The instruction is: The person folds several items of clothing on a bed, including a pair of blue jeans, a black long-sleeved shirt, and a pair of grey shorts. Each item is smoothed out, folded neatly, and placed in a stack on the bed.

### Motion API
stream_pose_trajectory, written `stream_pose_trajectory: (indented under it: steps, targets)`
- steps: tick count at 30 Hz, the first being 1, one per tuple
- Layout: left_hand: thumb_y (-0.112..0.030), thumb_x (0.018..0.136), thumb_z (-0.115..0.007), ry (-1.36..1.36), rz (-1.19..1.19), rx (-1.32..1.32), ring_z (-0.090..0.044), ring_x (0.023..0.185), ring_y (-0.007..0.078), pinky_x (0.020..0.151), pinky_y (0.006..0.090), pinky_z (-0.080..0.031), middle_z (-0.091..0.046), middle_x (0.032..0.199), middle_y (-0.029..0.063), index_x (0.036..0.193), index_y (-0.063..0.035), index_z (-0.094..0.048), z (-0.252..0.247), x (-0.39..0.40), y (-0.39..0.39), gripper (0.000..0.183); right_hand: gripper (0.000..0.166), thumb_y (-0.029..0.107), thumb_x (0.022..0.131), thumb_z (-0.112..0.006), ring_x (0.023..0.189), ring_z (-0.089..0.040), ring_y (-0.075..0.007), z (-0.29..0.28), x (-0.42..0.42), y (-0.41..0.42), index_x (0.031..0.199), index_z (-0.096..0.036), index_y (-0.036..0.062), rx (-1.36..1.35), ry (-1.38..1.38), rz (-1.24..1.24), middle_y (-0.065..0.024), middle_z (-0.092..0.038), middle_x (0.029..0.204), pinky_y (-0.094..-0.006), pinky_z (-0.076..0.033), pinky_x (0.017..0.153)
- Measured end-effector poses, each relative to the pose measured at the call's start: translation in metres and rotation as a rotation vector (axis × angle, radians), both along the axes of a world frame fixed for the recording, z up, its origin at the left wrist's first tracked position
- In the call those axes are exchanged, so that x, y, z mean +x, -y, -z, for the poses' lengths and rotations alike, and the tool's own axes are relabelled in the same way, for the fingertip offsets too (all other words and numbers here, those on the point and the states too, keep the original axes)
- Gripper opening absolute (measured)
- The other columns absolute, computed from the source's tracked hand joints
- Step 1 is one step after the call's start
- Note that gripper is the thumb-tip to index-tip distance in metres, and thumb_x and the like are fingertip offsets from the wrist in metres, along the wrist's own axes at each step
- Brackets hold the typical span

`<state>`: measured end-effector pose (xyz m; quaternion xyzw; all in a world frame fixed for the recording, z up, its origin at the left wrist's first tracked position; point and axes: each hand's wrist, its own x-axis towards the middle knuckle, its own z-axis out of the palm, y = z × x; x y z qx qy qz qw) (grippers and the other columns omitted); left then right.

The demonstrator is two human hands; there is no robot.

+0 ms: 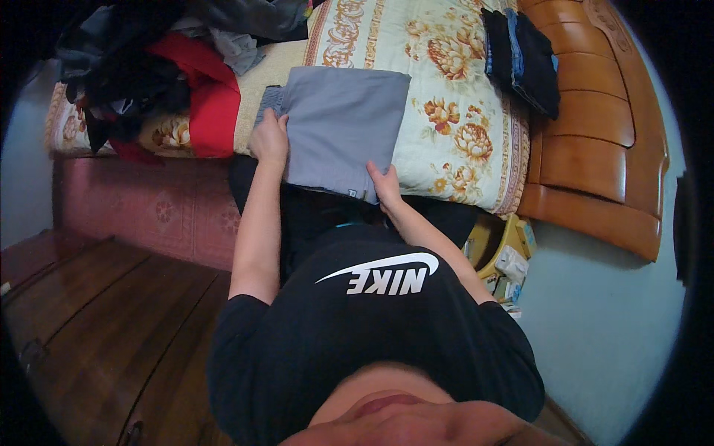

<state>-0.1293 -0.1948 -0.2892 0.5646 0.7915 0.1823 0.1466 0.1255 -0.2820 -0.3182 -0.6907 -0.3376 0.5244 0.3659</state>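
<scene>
A grey garment [343, 131], folded into a flat near-square, lies before me at the front edge of the bed. Its gathered elastic waistband [270, 100] sticks out on the left side. My left hand [269, 136] grips the left edge just below that band, thumb on top. At the near right corner, my right hand [386, 184] pinches the cloth with its thumb above and its fingers hidden beneath. A small tag shows on the near edge, between the hands.
A flowered bedspread [446, 161] covers the bed. Folded dark jeans [521, 61] lie by the wooden headboard [591, 139]. Loose clothes, including a red garment [215, 106] and dark ones [134, 89], are heaped left. A yellow storage unit [496, 245] stands at my right, a wooden wardrobe [122, 312] at lower left.
</scene>
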Motion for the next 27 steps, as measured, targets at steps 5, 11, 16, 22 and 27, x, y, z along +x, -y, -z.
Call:
stream_pose_trajectory:
  steps: [5, 11, 16, 22, 27]
  targets:
    - [-0.036, 0.072, -0.067, -0.056, -0.151, 0.259, -0.056, 0.092, 0.0377, 0.076, 0.0444, -0.045, -0.057, 0.100, 0.0222, 0.113, 0.0007, -0.040, 0.021, -0.003, 0.002, 0.061, 0.054, 0.028, 0.078, -0.066, 0.098, -0.053, -0.0236, -0.005, 0.013, -0.015, 0.115, -0.044, -0.0055, 0.016, -0.098, 0.012, -0.0167, -0.055, 0.108, -0.0347, -0.041, 0.086]
    - [-0.027, 0.069, -0.071, 0.596, 0.016, 0.056, -0.050, 0.105, 0.0356, 0.087, 0.0393, -0.041, -0.048, 0.117, 0.0249, 0.124, 0.0033, -0.031, 0.017, 0.041, -0.023, 0.075, 0.050, 0.025, 0.072, -0.069, 0.087, -0.060, -0.0224, -0.043, 0.107, -0.080, 0.108, -0.051, -0.0047, 0.167, 0.355, -0.149, -0.0166, -0.061, 0.097, -0.0328, -0.047, 0.076]
    - [-0.017, 0.067, -0.072, 0.648, 0.082, 0.179, -0.048, 0.109, 0.0345, 0.092, 0.0373, -0.038, -0.046, 0.119, 0.0253, 0.129, 0.0069, -0.023, 0.031, 0.113, -0.046, 0.082, 0.047, 0.030, 0.076, -0.068, 0.083, -0.059, -0.0194, -0.038, 0.211, -0.119, 0.108, -0.052, -0.0016, -0.187, 0.247, -0.202, -0.0135, -0.060, 0.095, -0.0306, -0.048, 0.070]
    - [-0.025, 0.073, -0.066, 0.545, 0.017, 0.014, -0.041, 0.117, 0.0365, 0.095, 0.0452, -0.034, -0.037, 0.128, 0.0243, 0.133, -0.0035, -0.025, 0.005, 0.114, -0.040, 0.076, 0.057, 0.039, 0.077, -0.063, 0.100, -0.053, -0.0334, 0.005, 0.197, -0.070, 0.114, -0.045, -0.0002, -0.028, 0.821, -0.070, -0.0218, -0.054, 0.109, -0.0391, -0.042, 0.085]
    - [-0.036, 0.079, -0.058, -0.112, 0.495, 0.285, -0.017, 0.132, 0.0270, 0.094, 0.0687, -0.008, -0.023, 0.141, 0.0089, 0.133, -0.0194, -0.033, -0.015, 0.147, -0.062, 0.062, 0.066, 0.035, 0.079, -0.059, 0.122, -0.036, -0.0323, -0.034, 0.175, -0.084, 0.131, -0.031, 0.0077, 0.206, 1.240, -0.139, -0.0164, -0.038, 0.133, -0.0519, -0.029, 0.095]
